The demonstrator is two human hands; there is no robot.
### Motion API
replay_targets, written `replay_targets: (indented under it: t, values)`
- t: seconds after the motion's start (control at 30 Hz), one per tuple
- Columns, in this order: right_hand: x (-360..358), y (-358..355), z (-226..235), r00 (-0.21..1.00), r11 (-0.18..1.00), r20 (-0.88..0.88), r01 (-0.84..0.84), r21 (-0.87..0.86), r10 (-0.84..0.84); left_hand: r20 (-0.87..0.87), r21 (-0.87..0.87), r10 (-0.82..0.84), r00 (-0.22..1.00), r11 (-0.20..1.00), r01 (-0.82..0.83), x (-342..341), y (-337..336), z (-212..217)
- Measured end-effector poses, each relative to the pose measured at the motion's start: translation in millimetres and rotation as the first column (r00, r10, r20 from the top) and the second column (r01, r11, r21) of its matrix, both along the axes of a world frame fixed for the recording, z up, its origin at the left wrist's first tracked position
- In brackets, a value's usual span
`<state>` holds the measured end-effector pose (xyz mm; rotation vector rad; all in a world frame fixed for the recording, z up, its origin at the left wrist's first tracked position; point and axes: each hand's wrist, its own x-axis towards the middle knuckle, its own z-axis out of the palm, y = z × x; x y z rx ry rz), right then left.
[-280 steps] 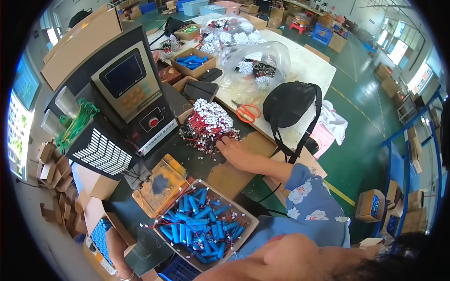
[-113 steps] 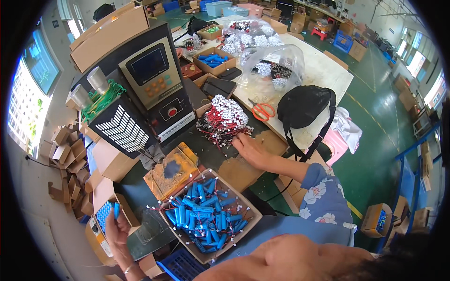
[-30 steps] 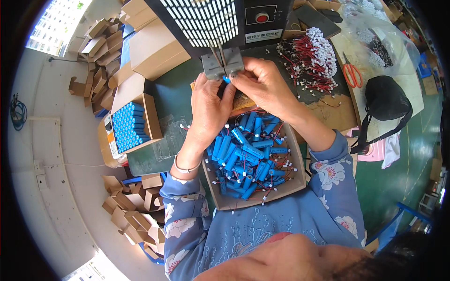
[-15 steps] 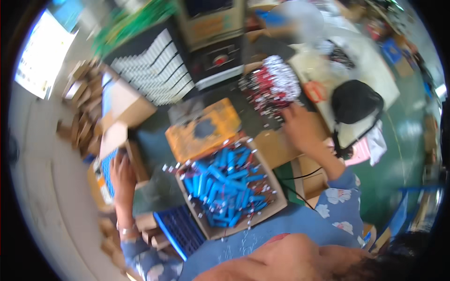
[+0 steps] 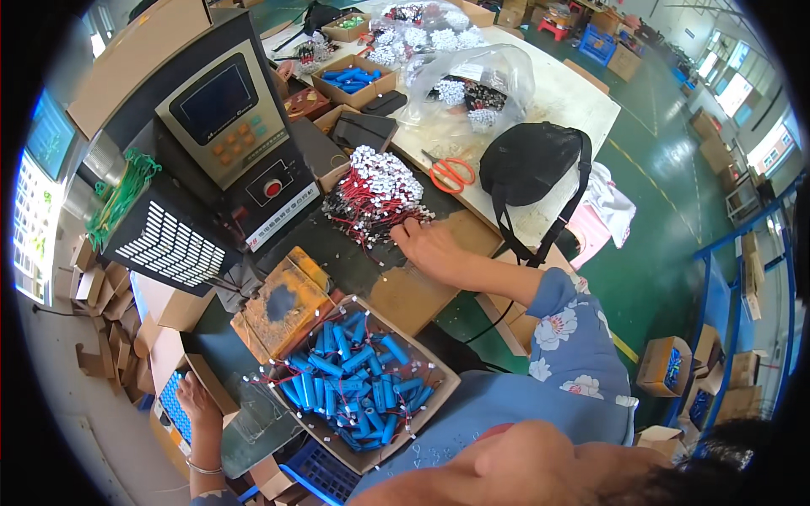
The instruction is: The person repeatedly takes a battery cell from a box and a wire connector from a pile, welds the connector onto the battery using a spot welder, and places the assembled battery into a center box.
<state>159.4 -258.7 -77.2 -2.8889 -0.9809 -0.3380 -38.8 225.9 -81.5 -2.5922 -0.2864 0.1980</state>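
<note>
My right hand is at the near edge of a heap of red and black wires with white connectors, its bent fingertips pinched into the wires. Far to the left, my left hand reaches into an open carton, fingers curled at a row of blue cylindrical cells; what lies between them is hidden. Between my arms, a cardboard box holds many blue-wrapped batteries with wire leads hanging over the rim. Beyond it stands a spot welder with a stained orange block before it.
Orange-handled scissors and a black bag lie on the pale table to the right. Behind are a clear bag of connectors and a small box of blue batteries. A blue crate sits below my box.
The view has swung to the right and sharpened, so the bench things appear further left. My right hand remains at the wire heap, my left hand at the carton of blue cells.
</note>
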Motion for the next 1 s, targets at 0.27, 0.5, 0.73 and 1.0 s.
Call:
replay_targets:
  t: [0.27,0.5,0.73,1.0]
  values:
    - [1.4,-5.9,-8.3,0.987,0.864,-0.163,0.085,0.496,-0.004,0.296,-0.045,-0.084,0.952,0.994,0.101,-26.8,32.8,3.3]
    - [-1.0,-2.3,18.6,0.956,0.673,-0.242,0.068,0.736,0.168,0.605,-0.612,0.106,0.789,0.696,0.376,-20.6,-14.1,81.0]
    - [-31.9,62.2,74.6,0.733,0.621,-0.412,-0.018,0.784,0.541,0.410,-0.906,0.318,0.855,0.032,0.423,60.0,-180.6,84.6]
    - [-28.3,109.8,73.2,0.572,0.593,-0.445,-0.091,0.800,0.688,0.566,-0.820,0.143,0.812,0.195,0.538,68.0,-178.0,85.4]
